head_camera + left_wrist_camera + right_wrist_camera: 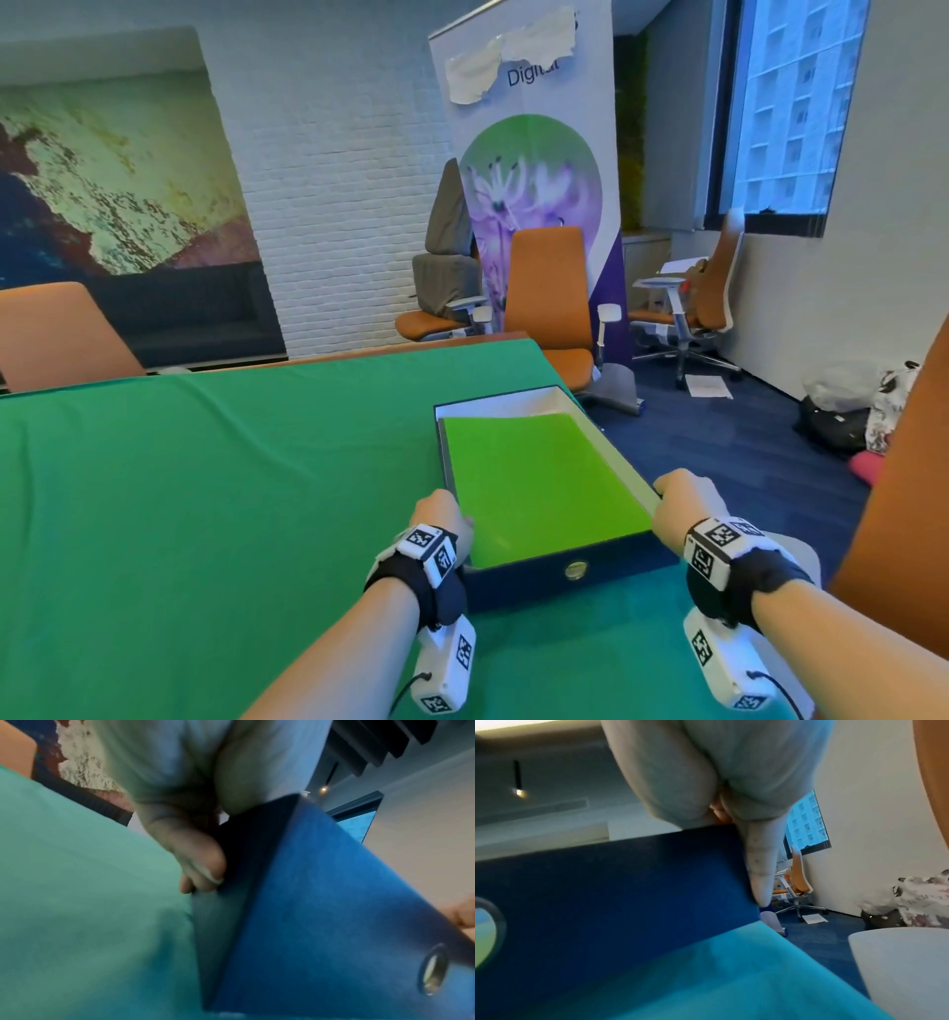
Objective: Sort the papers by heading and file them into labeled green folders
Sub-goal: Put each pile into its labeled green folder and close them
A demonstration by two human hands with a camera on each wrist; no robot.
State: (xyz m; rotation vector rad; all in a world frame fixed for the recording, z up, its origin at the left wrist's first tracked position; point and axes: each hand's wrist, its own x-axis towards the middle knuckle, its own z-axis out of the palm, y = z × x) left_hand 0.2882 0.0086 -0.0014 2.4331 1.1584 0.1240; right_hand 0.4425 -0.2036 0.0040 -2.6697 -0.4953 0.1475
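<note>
Both wrists nearest: navy box [534, 573] is gripped at its near corners by left hand [440, 514] and right hand [685, 496], green folder [534, 483] lying inside, long axis toward 12 o'clock, equally near both hands.

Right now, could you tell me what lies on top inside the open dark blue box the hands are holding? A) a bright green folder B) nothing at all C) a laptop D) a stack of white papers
A: a bright green folder lies flat inside the dark blue box, which the left hand and right hand grip at its near corners.
</note>
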